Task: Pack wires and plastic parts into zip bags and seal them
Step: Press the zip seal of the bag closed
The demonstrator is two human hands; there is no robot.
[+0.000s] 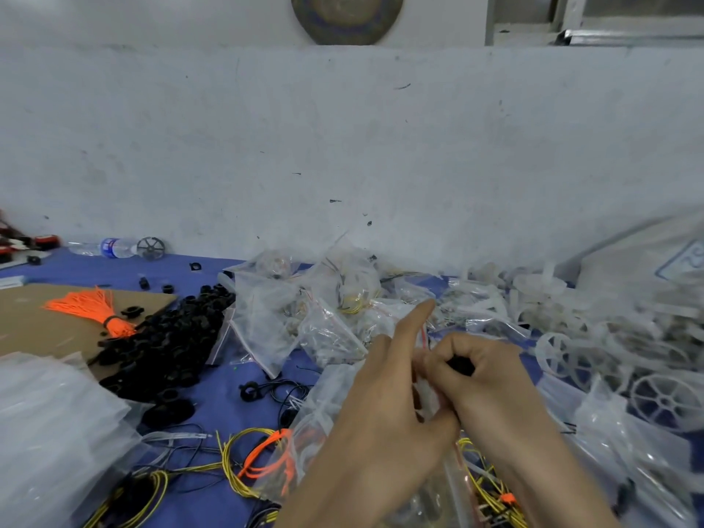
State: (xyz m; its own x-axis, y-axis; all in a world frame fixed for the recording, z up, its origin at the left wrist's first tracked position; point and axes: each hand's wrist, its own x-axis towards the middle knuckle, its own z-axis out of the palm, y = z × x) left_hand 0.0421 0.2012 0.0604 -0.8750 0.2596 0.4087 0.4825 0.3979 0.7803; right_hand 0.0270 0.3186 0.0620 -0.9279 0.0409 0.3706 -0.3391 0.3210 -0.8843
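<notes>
Progress: roughly mid-task, judged from what lies on the blue table [217,394]. Far left of the left hand [381,405], a stack of empty bags [49,413] is seen unused. Beyond it, an orange wire bundle [95,310] lies tied and unpacked on cardboard [23,322]. Between those and the hand, a heap of black parts [171,337] lies loose, w/ yellow wires [236,455] strewn nearer, low-left of the hand. Just beyond the fingertips, filled bags [324,310] are piled. Several look packed, but whether all are sealed can't be told.

The zip bag [453,478] in work is held between both hands, approx. upright. It is pinched by the left thumb and fingers, index finger stuck out straight. The right hand [484,379] is curled at the bag's mouth round a dark piece [461,365], prob. a black part being fed in. The seal is judged not yet closed.

Right of the right hand, white wheels [663,398] and more clear bags [617,443] lie unsorted. Much stock is unpacked, so plenty of packing and sealing is judged to be left.
</notes>
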